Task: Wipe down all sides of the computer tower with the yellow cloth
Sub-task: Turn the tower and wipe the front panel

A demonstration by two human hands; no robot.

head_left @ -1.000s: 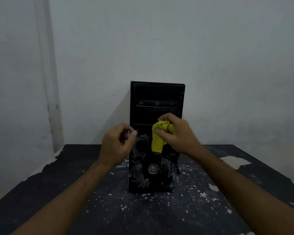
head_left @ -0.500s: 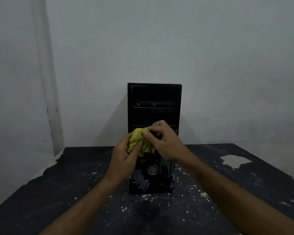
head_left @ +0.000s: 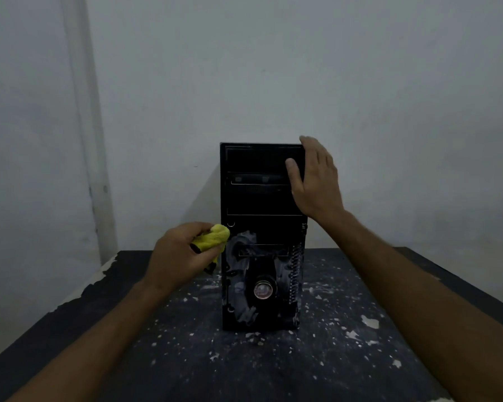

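A black, upright computer tower [head_left: 262, 236] with a tall rectangular metal-and-plastic case stands on a dark table [head_left: 273, 364] whose surface is worn and flecked with pale chips and patches. The tower faces the person, with drive bays across its upper half and a round button set in a smudged, greyish lower panel. It sits near the middle of the table, close to a plain pale wall [head_left: 302, 68].

The left hand [head_left: 183, 256] is beside the tower's left front edge, about halfway up its height. Its grip is closed around a bunched yellow cloth [head_left: 212, 240] of soft, fuzzy fabric; the fingers curl round the wad, and the cloth's free end sticks out toward the tower and touches or nearly touches the left edge of the case. A small tail of cloth hangs below the hand.

The right hand [head_left: 317, 178] rests on the tower's upper right corner. Its grip is open: the fingers are straight and lie along the right side and top edge, while the thumb presses flat on the front panel beside the upper drive bay. It holds nothing but steadies against the case.

Both bare forearms reach in from the lower corners over the table. A pale vertical strip [head_left: 84, 126] runs down the wall at the left.
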